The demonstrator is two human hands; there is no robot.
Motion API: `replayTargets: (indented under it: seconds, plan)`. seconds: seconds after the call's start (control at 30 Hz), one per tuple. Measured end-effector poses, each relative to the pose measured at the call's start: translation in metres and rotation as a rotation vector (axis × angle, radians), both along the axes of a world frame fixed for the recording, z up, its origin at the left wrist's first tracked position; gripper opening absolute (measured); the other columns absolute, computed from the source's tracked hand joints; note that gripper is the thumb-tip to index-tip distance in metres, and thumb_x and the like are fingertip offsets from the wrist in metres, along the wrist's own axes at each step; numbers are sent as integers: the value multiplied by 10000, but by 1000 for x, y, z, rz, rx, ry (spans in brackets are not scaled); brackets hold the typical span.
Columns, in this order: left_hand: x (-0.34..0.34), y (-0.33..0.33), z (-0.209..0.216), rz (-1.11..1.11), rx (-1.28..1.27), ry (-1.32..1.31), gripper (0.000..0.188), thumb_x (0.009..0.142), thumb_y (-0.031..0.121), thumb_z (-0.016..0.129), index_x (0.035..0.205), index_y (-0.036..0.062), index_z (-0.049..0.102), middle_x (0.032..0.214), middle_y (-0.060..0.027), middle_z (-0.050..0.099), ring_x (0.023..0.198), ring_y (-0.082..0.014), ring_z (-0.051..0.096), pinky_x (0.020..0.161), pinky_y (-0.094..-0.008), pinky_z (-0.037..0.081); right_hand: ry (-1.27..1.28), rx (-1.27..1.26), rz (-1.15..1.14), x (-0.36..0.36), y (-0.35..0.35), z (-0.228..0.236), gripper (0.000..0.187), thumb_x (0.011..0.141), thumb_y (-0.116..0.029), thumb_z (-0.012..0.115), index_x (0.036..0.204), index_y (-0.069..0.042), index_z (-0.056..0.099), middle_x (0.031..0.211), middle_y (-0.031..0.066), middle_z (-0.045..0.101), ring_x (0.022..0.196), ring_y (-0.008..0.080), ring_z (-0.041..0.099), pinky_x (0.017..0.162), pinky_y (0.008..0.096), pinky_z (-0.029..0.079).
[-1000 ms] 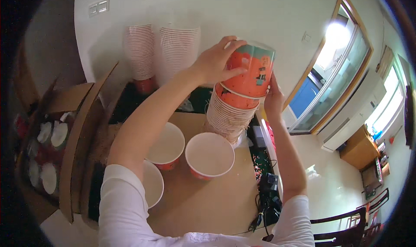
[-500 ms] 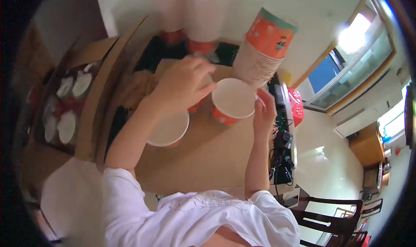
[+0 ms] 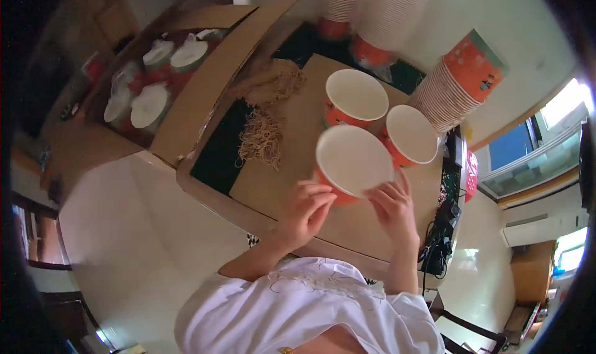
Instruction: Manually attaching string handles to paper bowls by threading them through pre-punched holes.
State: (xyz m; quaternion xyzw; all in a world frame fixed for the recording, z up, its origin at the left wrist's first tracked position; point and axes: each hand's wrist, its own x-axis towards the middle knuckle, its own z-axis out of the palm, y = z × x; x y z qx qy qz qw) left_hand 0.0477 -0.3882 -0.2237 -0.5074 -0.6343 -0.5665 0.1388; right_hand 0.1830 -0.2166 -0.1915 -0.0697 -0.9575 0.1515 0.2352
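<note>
Three paper tubs with orange sides and white insides stand close together. The nearest paper tub [image 3: 354, 158] is between my hands. At its lower left side, my left hand [image 3: 304, 212] has its fingers bent and pressed together against the tub. My right hand [image 3: 392, 206] pinches the rim at the lower right, thumb and fingertips on the edge. Behind it stand a far tub [image 3: 356, 95] and a right-hand tub [image 3: 412, 135], touched by neither hand. Their rims face up.
A tall nested stack of tubs [image 3: 450, 93] leans at the right, with more stacks [image 3: 385, 25] behind. Tangled rubber bands [image 3: 261, 140] lie left on the cardboard sheet [image 3: 292, 186]. An open carton [image 3: 211, 75] holds wrapped tubs. Black cables [image 3: 439, 239] run along the right edge.
My view has swung left. My left hand has come back from over the far tubs to the nearest tub. My right hand has left the right-hand tub and grips the nearest one's rim.
</note>
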Motion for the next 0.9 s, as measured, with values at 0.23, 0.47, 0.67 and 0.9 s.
replayTargets:
  seconds: [0.23,0.47,0.67,0.9]
  plan:
    - [-42,-15,-87,180,-415,-479,117,768,34,661,882,46,641,894,-134,599,894,-308,594,698,-361,503,-28,-44,-245,44,-10,-8,241,682,-31,702,907,-112,666,824,23,633,907,214,604,1047,531,306]
    - [-113,45,-86,468,-528,109,119,810,114,614,883,28,651,890,-150,632,815,-327,622,689,-374,514,308,-216,-176,48,-35,1,216,682,-3,707,886,-65,669,874,62,677,853,244,640,961,509,400]
    - [-142,76,-54,252,-645,-448,163,870,192,582,909,37,611,893,-101,658,841,-209,618,739,-342,491,365,-317,-130,44,-46,0,181,685,81,666,827,-29,653,804,102,666,763,254,635,730,358,506]
    - [-117,44,114,-164,396,-448,102,965,132,473,1016,46,454,799,-91,604,699,-128,565,658,-242,447,400,-456,-98,41,-50,-6,175,701,132,601,832,26,649,763,114,655,717,217,617,648,290,486]
